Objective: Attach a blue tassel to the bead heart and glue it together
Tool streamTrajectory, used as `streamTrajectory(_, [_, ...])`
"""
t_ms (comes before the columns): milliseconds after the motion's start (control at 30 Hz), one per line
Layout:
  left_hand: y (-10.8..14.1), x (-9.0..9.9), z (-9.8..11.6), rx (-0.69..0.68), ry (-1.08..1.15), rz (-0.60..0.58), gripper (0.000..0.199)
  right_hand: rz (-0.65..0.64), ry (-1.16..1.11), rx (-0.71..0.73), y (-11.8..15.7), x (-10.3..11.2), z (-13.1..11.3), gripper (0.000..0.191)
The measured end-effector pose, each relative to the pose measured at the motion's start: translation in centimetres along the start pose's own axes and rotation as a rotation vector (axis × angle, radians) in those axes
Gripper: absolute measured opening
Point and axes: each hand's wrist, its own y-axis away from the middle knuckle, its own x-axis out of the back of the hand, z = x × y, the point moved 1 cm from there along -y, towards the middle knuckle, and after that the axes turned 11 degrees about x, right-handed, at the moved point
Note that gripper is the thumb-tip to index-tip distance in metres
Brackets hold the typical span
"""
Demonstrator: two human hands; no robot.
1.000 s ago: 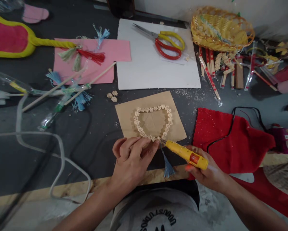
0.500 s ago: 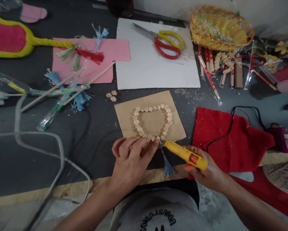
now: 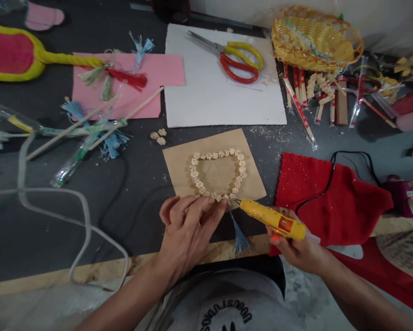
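Note:
A ring of small pale flower pieces [image 3: 243, 170] lies on a brown paper sheet [image 3: 258, 184]. My left hand [image 3: 189, 220] presses its fingertips on the ring's near edge, thumb and fingers pinched there. In my right hand [image 3: 296, 243] is a yellow glue gun [image 3: 272, 217], its tip pointing left, close to the ring's near edge and just right of my left fingertips. From that same edge a blue tassel [image 3: 240, 236] hangs toward me over the table's edge.
Scissors [image 3: 243, 62] rest on a white board [image 3: 223, 105]. Tassels and sticks lie on pink paper [image 3: 168, 71] at the left, near a grey cable [image 3: 85, 211]. A wicker basket [image 3: 313, 39] is at the back right, red cloth [image 3: 317, 197] at the right.
My right hand has drawn the glue gun slightly to the right, its tip away from the ring. My left hand stays at the ring's near edge. The whole view has shifted slightly.

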Motion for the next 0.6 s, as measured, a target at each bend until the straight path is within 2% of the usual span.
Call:
streamTrajectory(100, [0.0,-0.2,0.0,-0.065,-0.110,0.013,0.038,-0.007,-0.035,-0.002,-0.4,0.1,-0.1,0.016])
streamTrajectory(233, [-0.2,-0.2,0.0,-0.068,-0.103,0.045,0.035,-0.017,-0.032,-0.025,-1.0,0.2,-0.2,0.017])
streamTrajectory(600, [-0.5,0.1,0.3,-0.067,-0.096,0.025,0.029,-0.013,-0.032,-0.024,-1.0,-0.3,-0.2,0.024])
